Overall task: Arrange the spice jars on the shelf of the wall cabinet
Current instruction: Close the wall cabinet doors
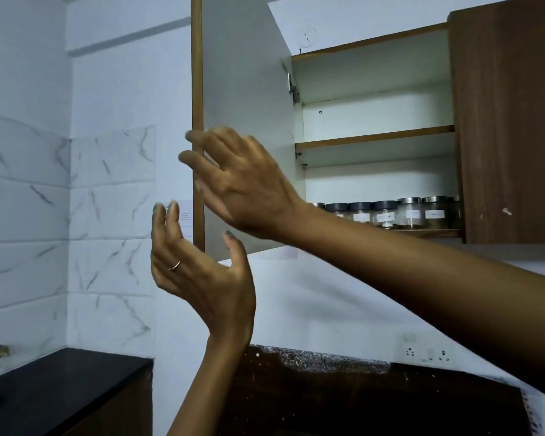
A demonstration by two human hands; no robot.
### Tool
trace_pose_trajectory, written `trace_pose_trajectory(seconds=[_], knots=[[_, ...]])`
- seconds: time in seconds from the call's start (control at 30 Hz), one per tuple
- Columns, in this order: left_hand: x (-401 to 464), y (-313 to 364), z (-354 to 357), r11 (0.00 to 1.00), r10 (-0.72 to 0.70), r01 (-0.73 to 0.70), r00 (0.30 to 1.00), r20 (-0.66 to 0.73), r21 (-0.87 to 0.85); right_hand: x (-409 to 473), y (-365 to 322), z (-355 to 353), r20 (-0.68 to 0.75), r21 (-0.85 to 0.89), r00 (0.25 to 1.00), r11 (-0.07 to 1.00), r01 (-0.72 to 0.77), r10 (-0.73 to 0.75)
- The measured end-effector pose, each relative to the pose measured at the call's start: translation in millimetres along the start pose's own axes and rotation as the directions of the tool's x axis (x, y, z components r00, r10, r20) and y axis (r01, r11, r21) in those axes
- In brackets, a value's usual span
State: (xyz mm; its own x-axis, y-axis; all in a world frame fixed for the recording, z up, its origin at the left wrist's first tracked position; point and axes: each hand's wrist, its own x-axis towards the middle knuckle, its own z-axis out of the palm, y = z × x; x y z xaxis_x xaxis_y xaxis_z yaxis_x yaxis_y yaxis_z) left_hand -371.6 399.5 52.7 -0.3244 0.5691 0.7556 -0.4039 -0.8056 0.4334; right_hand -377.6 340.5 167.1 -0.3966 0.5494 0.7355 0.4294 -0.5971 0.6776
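Nearest, the left hand (202,278) is raised palm-in with fingers loosely spread and curled, holding nothing (a thin ring (174,265) shows on one finger). Just above it the right hand (243,187) reaches across from the right, fingers wide and empty, in front of the open cabinet door (243,73) — whether it touches the door edge I cannot tell. Farther back, the spice jars (390,214) stand upright in a close row on the bottom shelf (428,232) of the wall cabinet (510,121), labels facing out.
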Motion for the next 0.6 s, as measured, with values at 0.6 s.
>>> trace_pose_trajectory(seconds=[0.6], knots=[[-15,-34,25,0.794,-0.465,0.509,0.861,0.206,-0.332,-15,-33,54,0.338,0.043,0.919,0.973,-0.229,0.202]])
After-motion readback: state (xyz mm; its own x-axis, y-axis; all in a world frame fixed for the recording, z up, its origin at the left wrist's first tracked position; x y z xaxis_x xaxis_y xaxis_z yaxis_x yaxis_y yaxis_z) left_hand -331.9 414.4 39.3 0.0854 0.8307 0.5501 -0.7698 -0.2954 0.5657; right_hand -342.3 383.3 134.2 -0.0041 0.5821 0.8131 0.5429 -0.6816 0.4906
